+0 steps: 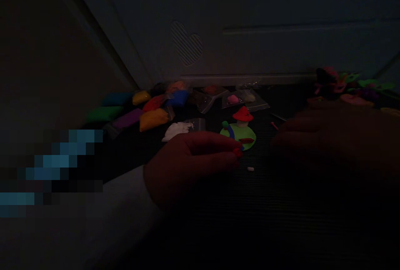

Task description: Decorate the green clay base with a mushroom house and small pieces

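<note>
So the mushroom [243, 114] has a bright red cap with dark crossed lines over a whitish stem, the disc [236, 133] under it is lime green with a blue strip [231, 131], and nearer there's a red piece [238, 152] and a white stub [250, 169]. Bags on the left go teal [117, 98], green [105, 114], purple [128, 118], orangey-yellow [153, 119] and blue [178, 98], plus white [177, 131] nearer. Table's [281, 207] black with fine lines, the far panel [265, 53] is dark grey with a stripey heart [187, 44], sleeve's [125, 203] greyish white, and the craft bits [356, 99] far right mix pink, green and purple.
</note>
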A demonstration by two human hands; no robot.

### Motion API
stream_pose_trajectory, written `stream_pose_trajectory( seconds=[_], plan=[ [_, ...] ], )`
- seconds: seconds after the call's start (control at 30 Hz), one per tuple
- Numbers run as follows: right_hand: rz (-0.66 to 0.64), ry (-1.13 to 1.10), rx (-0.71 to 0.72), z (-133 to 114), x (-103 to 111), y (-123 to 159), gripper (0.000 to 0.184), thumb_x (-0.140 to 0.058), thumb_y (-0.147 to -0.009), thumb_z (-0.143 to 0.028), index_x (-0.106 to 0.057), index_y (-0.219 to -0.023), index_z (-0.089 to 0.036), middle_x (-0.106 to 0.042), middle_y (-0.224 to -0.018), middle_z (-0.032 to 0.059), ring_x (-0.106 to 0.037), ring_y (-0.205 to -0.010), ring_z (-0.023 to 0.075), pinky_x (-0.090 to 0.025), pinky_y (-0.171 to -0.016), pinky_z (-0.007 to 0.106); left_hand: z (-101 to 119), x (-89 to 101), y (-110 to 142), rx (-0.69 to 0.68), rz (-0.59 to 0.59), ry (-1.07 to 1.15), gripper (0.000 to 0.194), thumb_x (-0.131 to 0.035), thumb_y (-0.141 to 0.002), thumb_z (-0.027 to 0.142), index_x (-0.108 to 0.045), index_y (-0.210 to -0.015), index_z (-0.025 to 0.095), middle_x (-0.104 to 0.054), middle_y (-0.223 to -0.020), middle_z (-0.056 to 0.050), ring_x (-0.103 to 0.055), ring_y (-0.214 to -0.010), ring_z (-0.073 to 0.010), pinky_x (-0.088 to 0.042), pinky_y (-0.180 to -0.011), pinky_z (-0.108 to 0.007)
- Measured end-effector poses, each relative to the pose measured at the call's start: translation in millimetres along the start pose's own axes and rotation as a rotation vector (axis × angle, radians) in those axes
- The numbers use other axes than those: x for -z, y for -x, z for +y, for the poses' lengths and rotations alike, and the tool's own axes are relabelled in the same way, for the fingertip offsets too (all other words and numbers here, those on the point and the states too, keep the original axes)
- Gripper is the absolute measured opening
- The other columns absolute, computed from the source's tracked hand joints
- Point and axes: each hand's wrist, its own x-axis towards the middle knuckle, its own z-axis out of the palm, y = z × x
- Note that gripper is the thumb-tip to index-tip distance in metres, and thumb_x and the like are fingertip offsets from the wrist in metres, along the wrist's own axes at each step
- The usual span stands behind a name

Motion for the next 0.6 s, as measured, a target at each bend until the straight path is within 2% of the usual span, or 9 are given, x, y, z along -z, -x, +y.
stream_pose_trajectory(
  seconds=[0.13, 0.23, 0.37, 0.43, 0.6],
  plan=[
    [-0.014, -0.097, -0.05, -27.5, -8.6, -9.9, 0.015, -0.046, -0.083, -0.027, -0.058, -0.092, -0.024, -0.06, -0.089, -0.0016, -0.055, -0.075, 0.0137, -0.041, -0.066, 0.03, -1.6, 1.3, 1.2, 0.012, 0.004, -0.02, 0.014, -0.075, -0.063, 0.021, -0.072, -0.076, 0.024, -0.071, -0.07, 0.004, -0.062, -0.063, -0.0067, -0.047, -0.058, -0.011],
    [-0.015, -0.211, -0.099, -33.1, -21.0, -10.5, 0.016, -0.047, -0.084, -0.026, -0.058, -0.094, -0.024, -0.058, -0.093, -0.0014, -0.054, -0.083, 0.0136, -0.043, -0.071, 0.029, -2.4, 1.6, 1.8, -0.009, 0.005, -0.05, 0.015, -0.075, -0.063, 0.021, -0.072, -0.077, 0.025, -0.071, -0.072, 0.004, -0.063, -0.065, -0.0068, -0.047, -0.06, -0.011],
    [-0.007, -0.264, -0.096, -31.7, -27.6, -10.6, 0.02, -0.042, -0.086, -0.023, -0.061, -0.091, -0.023, -0.058, -0.089, -0.0005, -0.054, -0.08, 0.0126, -0.043, -0.07, 0.028, -2.8, 0.6, 1.9, -0.014, 0.015, -0.054, 0.013, -0.074, -0.064, 0.02, -0.072, -0.077, 0.025, -0.072, -0.074, 0.004, -0.064, -0.067, -0.0082, -0.047, -0.061, -0.012],
    [0.032, -0.315, -0.096, -32.1, -26.1, -10.6, 0.018, -0.043, -0.085, -0.019, -0.061, -0.089, -0.021, -0.059, -0.086, -0.0012, -0.054, -0.078, 0.0102, -0.043, -0.068, 0.024, -2.5, -0.2, 1.7, -0.017, 0.025, -0.063, 0.013, -0.073, -0.064, 0.02, -0.072, -0.076, 0.024, -0.072, -0.074, 0.003, -0.064, -0.066, -0.0095, -0.048, -0.06, -0.014],
    [0.139, -0.456, -0.153, -36.0, -19.6, -8.6, 0.014, -0.051, -0.08, -0.014, -0.058, -0.089, -0.023, -0.062, -0.082, -0.0098, -0.056, -0.072, 0.001, -0.041, -0.057, 0.011, -1.2, -1.9, 1.7, -0.027, 0.041, -0.079, 0.013, -0.073, -0.064, 0.019, -0.071, -0.075, 0.024, -0.072, -0.073, 0.003, -0.064, -0.066, -0.01, -0.048, -0.057, -0.013]
  ],
)
